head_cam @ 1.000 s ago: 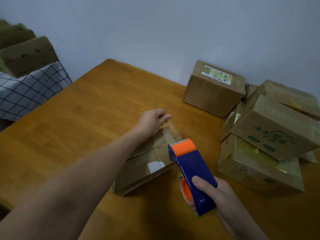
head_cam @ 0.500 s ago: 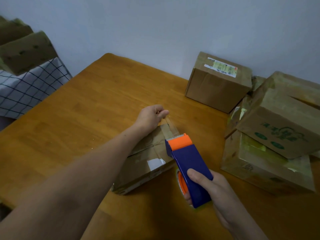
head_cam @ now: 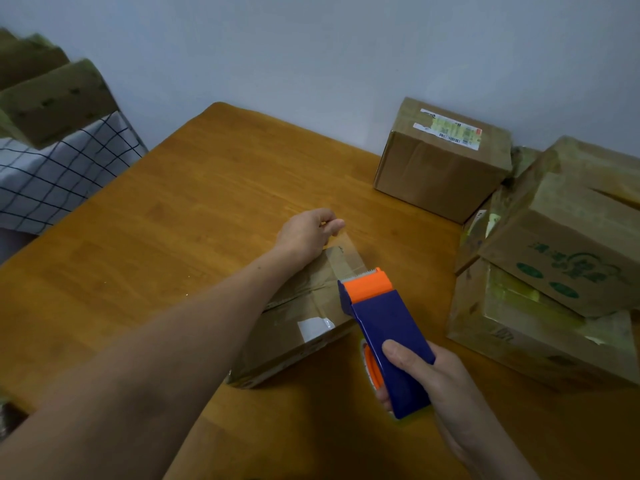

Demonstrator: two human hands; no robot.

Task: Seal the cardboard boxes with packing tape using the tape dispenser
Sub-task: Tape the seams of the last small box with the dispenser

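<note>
Near the middle of the frame a flat cardboard box (head_cam: 298,317) lies on the wooden bench (head_cam: 166,216). Its top flaps are closed, with a seam running across them and a small white label (head_cam: 313,326) on the nearer part of the top. The left hand (head_cam: 306,233) reaches over the box from the lower left. Its fingers (head_cam: 333,224) are curled and pinch the free end of the clear packing tape (head_cam: 348,256) just past the box's far edge, slightly above centre. From those fingers the strip runs down and to the right over the far right corner of the box top to the orange mouth of the tape dispenser (head_cam: 384,323), which is held just right of the box. Whether the strip already touches the cardboard cannot be told. The right hand (head_cam: 436,382), lower right of centre, grasps the dispenser's blue body, with the thumb laid across its upper face and the other fingers wrapped underneath beside the orange reel. Toward the upper right, 1 labelled box (head_cam: 440,168) stands on the bench against the pale wall (head_cam: 311,46). At the right edge, 1 printed box (head_cam: 561,247) with green markings sits tilted on top of a lower box (head_cam: 533,337). At the upper left a checked cloth (head_cam: 52,178) lies beyond the bench edge, with more cardboard resting on it.
</note>
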